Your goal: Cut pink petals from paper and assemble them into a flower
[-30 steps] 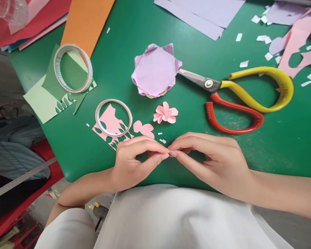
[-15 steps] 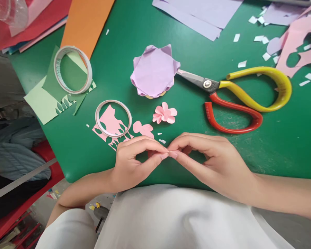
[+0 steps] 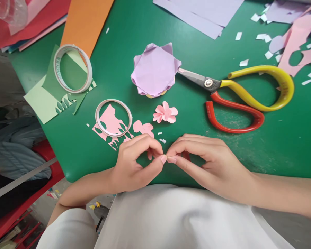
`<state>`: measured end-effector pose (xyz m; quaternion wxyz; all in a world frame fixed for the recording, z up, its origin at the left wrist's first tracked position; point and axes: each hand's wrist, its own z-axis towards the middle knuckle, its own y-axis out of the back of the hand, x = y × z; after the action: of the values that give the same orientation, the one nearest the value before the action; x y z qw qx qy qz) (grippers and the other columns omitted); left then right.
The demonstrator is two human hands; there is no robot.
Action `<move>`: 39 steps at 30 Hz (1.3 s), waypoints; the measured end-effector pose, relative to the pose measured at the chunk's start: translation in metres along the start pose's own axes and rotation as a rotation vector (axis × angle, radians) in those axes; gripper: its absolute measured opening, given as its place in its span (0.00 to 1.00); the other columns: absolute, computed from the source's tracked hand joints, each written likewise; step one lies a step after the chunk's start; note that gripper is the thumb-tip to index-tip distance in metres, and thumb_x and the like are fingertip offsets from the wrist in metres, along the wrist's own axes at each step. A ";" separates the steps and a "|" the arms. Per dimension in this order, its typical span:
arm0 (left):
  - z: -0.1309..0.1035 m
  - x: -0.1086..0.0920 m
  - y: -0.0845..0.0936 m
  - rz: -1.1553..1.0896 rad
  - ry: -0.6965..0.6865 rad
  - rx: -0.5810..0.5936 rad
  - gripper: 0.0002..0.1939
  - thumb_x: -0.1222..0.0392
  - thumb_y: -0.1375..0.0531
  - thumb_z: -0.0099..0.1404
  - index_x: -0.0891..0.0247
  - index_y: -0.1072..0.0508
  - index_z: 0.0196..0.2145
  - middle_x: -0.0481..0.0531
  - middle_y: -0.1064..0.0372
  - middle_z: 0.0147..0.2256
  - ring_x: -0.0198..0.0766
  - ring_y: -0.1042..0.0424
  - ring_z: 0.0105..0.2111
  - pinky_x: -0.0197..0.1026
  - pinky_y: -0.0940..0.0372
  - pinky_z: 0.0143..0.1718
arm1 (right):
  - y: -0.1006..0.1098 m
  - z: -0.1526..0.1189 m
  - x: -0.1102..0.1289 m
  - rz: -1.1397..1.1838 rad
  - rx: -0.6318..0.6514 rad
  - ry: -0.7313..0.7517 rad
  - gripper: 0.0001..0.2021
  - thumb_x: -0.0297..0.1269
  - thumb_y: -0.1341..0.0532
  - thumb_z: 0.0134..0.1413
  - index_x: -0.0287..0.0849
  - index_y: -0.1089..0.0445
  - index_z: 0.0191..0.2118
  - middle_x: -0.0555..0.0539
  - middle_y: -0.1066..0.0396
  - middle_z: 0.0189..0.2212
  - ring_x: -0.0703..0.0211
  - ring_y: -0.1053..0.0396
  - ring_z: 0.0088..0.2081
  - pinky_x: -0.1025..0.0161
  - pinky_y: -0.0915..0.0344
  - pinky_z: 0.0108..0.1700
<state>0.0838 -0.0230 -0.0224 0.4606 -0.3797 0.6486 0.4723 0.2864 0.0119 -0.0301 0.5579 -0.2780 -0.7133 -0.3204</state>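
My left hand (image 3: 140, 162) and my right hand (image 3: 207, 159) meet fingertip to fingertip near the table's front edge. Each is closed in a pinch, and whatever lies between the tips is too small to make out. Just beyond them is a pink paper flower (image 3: 165, 112), with loose pink petals (image 3: 143, 128) to its left. A roll of tape (image 3: 96, 117) rests on a cut pink sheet (image 3: 109, 119). Farther back stands a purple folded paper piece (image 3: 154, 71), touching the tip of the scissors (image 3: 209, 83), which have one yellow and one red handle.
Another tape roll (image 3: 89, 74) lies on green paper (image 3: 42, 102) at the left. Orange paper (image 3: 86, 24), purple sheets (image 3: 204, 15) and a clear bottle (image 3: 14, 12) are at the back. White scraps and cut pink paper (image 3: 295, 38) lie at the right.
The fingers of my left hand have curled more, its forefinger drawing back to the left. My right hand keeps its pinch. The view has shifted slightly.
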 end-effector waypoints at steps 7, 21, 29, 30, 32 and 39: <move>0.003 0.003 0.000 0.278 -0.265 0.049 0.06 0.70 0.45 0.70 0.62 0.33 0.35 0.49 0.31 0.29 0.32 0.33 0.30 0.36 0.33 0.34 | 0.002 0.001 -0.001 0.040 0.011 -0.056 0.07 0.32 0.40 0.65 0.42 0.26 0.35 0.52 0.25 0.29 0.68 0.31 0.28 0.70 0.35 0.30; -0.004 0.015 -0.004 0.554 -0.461 -0.070 0.04 0.70 0.46 0.67 0.63 0.35 0.35 0.50 0.34 0.27 0.37 0.36 0.28 0.39 0.35 0.29 | 0.003 0.000 -0.002 -0.029 0.006 -0.014 0.06 0.31 0.42 0.67 0.42 0.30 0.36 0.53 0.28 0.28 0.69 0.34 0.27 0.71 0.38 0.28; 0.000 0.016 -0.006 0.682 -0.502 -0.023 0.07 0.68 0.46 0.68 0.61 0.35 0.32 0.48 0.34 0.23 0.37 0.39 0.24 0.40 0.43 0.25 | 0.001 0.000 -0.002 -0.084 -0.008 0.029 0.07 0.30 0.43 0.66 0.41 0.31 0.35 0.51 0.29 0.28 0.66 0.34 0.27 0.68 0.39 0.28; 0.000 0.016 -0.006 0.658 -0.494 -0.019 0.07 0.68 0.47 0.68 0.61 0.35 0.32 0.48 0.34 0.23 0.37 0.39 0.24 0.40 0.42 0.26 | 0.001 0.001 -0.002 -0.087 -0.005 0.033 0.07 0.29 0.43 0.66 0.41 0.31 0.36 0.50 0.29 0.28 0.65 0.34 0.27 0.68 0.38 0.29; 0.000 0.017 -0.007 0.625 -0.485 -0.009 0.07 0.67 0.47 0.69 0.61 0.35 0.32 0.48 0.34 0.23 0.37 0.39 0.24 0.41 0.43 0.26 | 0.001 0.002 -0.002 -0.091 0.009 0.045 0.07 0.29 0.44 0.66 0.41 0.31 0.36 0.49 0.28 0.28 0.65 0.33 0.28 0.67 0.37 0.30; 0.001 0.015 -0.004 0.505 -0.393 0.060 0.07 0.67 0.48 0.69 0.60 0.36 0.32 0.49 0.34 0.25 0.37 0.41 0.25 0.41 0.43 0.28 | 0.002 0.002 -0.003 -0.105 0.027 0.083 0.07 0.29 0.43 0.66 0.41 0.31 0.36 0.50 0.28 0.28 0.64 0.33 0.28 0.67 0.36 0.31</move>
<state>0.0837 -0.0241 -0.0379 0.4562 -0.0947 0.6344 0.6167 0.2871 0.0143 -0.0328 0.5730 -0.2193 -0.7074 -0.3509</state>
